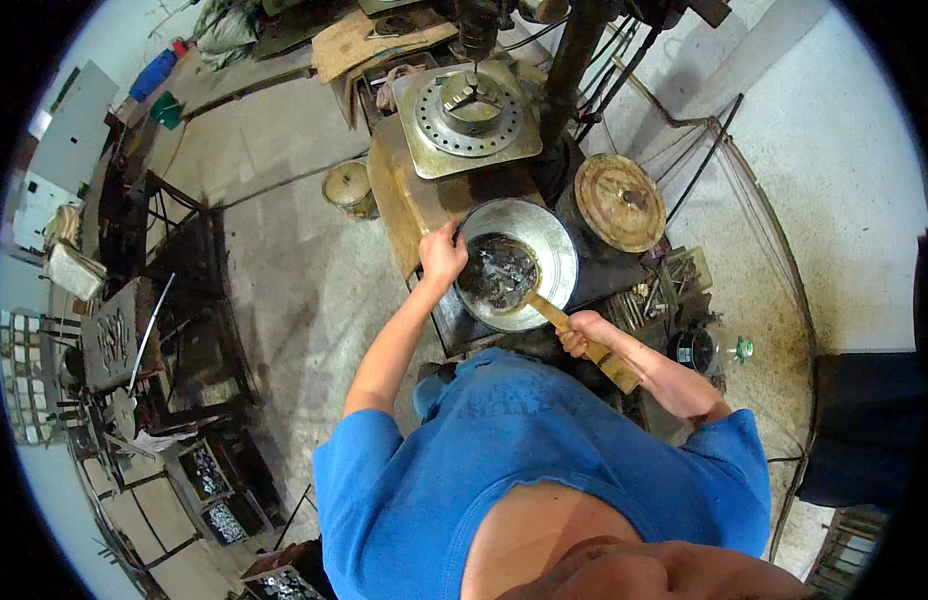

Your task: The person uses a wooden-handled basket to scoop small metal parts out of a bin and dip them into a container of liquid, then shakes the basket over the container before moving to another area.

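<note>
A round metal basin (552, 240) stands in front of me, with dark liquid and shiny bits (499, 270) in its bottom. My left hand (444, 255) grips the basin's left rim, its fingers closed over the edge. In my right hand (587, 338) is a flat yellowish wooden stick (549, 310), held by its middle. One end of the stick slants down into the basin by the dark liquid; the wider end sticks out under my right forearm. Whether the lower end carries bristles or a blade cannot be made out.
Beyond the basin, a drill-type machine carries a three-jaw chuck (472, 103) on a square metal plate (434, 150). A round-lidded drum (616, 203) stands to the right, near a clear bottle (719, 350) and loose metal parts. A small bucket (349, 187) sits on the floor at left.
</note>
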The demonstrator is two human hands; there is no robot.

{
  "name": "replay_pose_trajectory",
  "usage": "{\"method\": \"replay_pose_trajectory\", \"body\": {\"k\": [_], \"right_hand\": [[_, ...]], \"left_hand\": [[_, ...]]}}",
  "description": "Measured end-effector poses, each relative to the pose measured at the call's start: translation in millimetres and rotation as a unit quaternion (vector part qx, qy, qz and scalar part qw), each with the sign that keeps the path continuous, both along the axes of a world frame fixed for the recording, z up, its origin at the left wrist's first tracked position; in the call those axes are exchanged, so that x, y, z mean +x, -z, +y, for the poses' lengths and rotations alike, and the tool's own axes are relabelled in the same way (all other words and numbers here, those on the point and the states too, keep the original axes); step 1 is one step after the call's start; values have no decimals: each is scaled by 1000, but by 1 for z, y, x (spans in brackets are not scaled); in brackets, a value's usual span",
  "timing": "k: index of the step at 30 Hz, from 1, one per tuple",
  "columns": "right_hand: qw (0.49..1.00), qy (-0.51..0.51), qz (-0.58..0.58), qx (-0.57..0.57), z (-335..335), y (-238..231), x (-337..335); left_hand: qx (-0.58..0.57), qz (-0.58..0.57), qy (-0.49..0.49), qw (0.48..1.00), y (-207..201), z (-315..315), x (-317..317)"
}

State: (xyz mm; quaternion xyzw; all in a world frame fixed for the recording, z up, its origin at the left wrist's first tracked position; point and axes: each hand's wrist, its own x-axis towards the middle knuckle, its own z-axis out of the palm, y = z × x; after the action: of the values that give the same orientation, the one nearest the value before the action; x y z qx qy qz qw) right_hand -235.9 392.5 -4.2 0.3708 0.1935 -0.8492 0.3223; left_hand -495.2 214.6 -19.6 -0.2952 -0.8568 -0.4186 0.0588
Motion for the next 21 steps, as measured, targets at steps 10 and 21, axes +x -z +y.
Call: {"method": "replay_pose_trajectory", "body": {"k": [10, 21], "right_hand": [[977, 99, 57, -181, -13, -2, -8], [997, 50, 2, -66, -4, -11, -8]], "left_hand": [[-53, 12, -45, 998, 1, -8, -6], [-12, -16, -44, 999, 7, -6, -1]]}}
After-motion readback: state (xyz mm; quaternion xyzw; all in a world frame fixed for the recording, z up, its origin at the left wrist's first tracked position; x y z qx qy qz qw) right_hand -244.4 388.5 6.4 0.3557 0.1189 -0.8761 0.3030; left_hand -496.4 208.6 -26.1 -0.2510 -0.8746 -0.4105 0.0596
